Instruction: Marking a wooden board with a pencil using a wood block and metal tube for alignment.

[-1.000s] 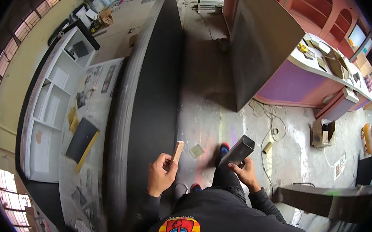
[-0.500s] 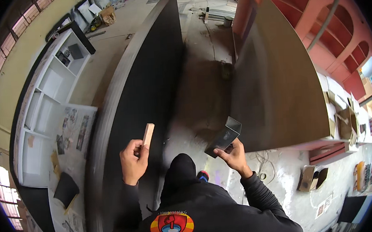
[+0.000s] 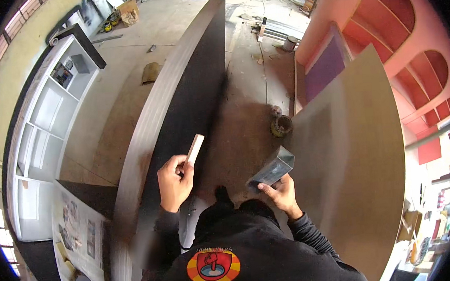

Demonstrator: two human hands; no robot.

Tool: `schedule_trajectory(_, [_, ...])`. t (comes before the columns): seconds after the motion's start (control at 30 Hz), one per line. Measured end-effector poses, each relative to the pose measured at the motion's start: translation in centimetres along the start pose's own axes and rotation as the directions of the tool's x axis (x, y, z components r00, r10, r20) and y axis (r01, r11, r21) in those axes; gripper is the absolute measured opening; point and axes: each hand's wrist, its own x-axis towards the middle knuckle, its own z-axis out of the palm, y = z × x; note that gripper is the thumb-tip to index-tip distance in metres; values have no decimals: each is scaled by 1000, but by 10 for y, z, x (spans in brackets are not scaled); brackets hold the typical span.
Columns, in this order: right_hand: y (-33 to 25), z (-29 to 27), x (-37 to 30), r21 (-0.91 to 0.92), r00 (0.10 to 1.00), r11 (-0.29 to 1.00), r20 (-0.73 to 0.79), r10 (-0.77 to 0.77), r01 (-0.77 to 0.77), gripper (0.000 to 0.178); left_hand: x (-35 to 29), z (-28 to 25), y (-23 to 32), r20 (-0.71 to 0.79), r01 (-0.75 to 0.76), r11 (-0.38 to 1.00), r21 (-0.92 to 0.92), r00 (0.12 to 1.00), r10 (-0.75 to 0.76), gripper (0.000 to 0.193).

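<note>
Floor [image 3: 243, 66] between 2 panels [image 3: 200, 79]. Our left hand [image 3: 176, 183] pinches a stick [image 3: 195, 147], our right hand [image 3: 281, 193] grips a tube [image 3: 274, 169]; both long axes slant up-right, tube right of stick.

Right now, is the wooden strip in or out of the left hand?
In: the left hand holds the wooden strip between its thumb and fingers, with one end sticking out beyond them.

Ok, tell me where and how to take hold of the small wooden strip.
Pinch the wooden strip across its free upper part, probably coming from above on the side away from the wearer: it slants up out of the left hand, whose fingers cover its lower end, leaving the slim, straight top exposed.
</note>
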Motion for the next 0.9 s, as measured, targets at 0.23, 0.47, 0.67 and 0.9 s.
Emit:
schedule_trajectory(0.23, [6, -48, 143, 60, 993, 997, -103, -50, 56, 53, 171, 72, 5, -71, -94, 995, 21, 993, 95, 8])
schedule_trajectory(0.47, [-17, -100, 321, -205, 986, 968, -50, -158, 145, 44, 327, 145, -5, -123, 7, 991, 134, 992, 10, 7])
schedule_trajectory(0.67, [-49, -124, 466, -50, 978, 987, 149, -147, 156, 42, 430, 162, -19, -216, -9, 971, 240, 974, 63, 15])
schedule_trajectory(0.9, [-71, -120, 609, -292, 918, 906, 342, -200, 306, 51, 503, 227, -47, -370, 141, 958, 249, 928, -40, 10])
